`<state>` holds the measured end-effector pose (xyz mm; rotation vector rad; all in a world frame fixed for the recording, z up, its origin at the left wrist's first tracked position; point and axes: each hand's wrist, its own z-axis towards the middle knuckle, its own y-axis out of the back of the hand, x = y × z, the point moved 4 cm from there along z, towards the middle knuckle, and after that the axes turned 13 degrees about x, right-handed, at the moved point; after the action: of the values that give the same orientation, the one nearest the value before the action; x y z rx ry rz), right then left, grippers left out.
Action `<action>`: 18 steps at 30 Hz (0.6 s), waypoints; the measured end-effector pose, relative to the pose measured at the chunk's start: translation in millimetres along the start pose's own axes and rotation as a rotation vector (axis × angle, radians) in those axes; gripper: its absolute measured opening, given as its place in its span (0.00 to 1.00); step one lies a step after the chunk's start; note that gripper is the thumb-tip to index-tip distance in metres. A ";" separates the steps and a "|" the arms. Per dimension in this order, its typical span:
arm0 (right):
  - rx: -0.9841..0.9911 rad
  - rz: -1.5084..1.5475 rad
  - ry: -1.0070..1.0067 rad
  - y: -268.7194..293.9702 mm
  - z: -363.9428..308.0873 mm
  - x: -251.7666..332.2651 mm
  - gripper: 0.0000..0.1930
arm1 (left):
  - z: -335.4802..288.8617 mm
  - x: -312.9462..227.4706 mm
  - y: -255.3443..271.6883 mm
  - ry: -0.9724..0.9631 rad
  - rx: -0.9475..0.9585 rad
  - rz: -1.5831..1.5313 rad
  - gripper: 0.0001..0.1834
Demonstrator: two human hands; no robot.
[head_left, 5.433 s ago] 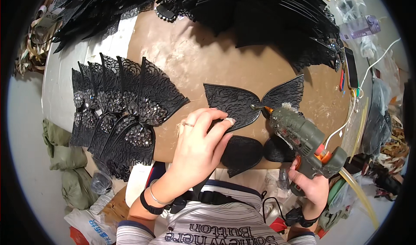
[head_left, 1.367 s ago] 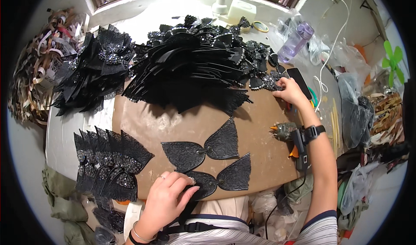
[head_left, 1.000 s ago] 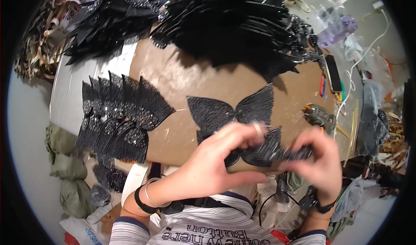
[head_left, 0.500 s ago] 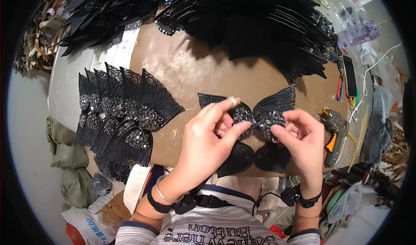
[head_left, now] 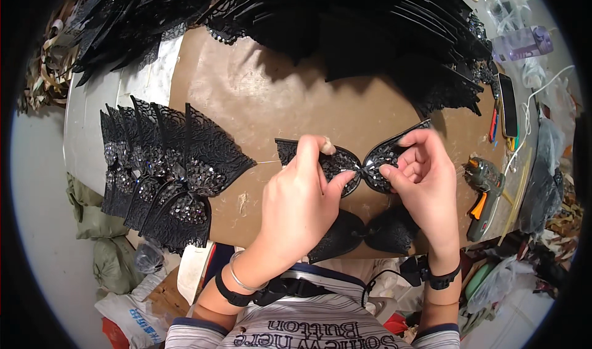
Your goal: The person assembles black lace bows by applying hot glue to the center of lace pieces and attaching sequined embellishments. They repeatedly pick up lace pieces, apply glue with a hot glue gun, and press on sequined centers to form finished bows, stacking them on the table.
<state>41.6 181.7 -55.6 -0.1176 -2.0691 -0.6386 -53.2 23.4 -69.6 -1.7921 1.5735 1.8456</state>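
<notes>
**Black faceted-bead bow (head_left: 364, 171) in both hands, toward 3 o'clock**

Head view: your left hand (head_left: 302, 191) and right hand (head_left: 425, 179) are clamped on its two lobes, thumbs on the beads, over a black lace winged piece (head_left: 286, 150). Farther out at 3 o'clock lies a dark green glue gun (head_left: 485, 177). Writing shows at 6 o'clock, dark and upside down on your white striped shirt (head_left: 296, 332), and between 7 and 8 o'clock, blue on a white plastic bag (head_left: 124, 314).

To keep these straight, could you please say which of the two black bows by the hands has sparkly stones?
The upper bow, touched by the left hand and right hand; the lower bow shows no stones.
</notes>
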 end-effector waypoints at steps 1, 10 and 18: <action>-0.028 -0.044 0.013 0.8 0.2 4.6 0.09 | 2.1 -2.6 3.8 0.040 0.025 0.055 0.21; 0.023 -0.485 0.113 1.0 3.1 4.1 0.13 | 40.5 -32.8 7.8 -0.322 0.307 0.528 0.18; -0.169 -0.191 0.234 18.1 -26.1 -16.3 0.12 | 48.2 -38.9 20.9 -0.325 0.505 0.313 0.13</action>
<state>76.5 187.3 -50.5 0.0568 -1.8118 -0.9007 -88.2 69.3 -38.9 -1.0261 2.0275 1.5446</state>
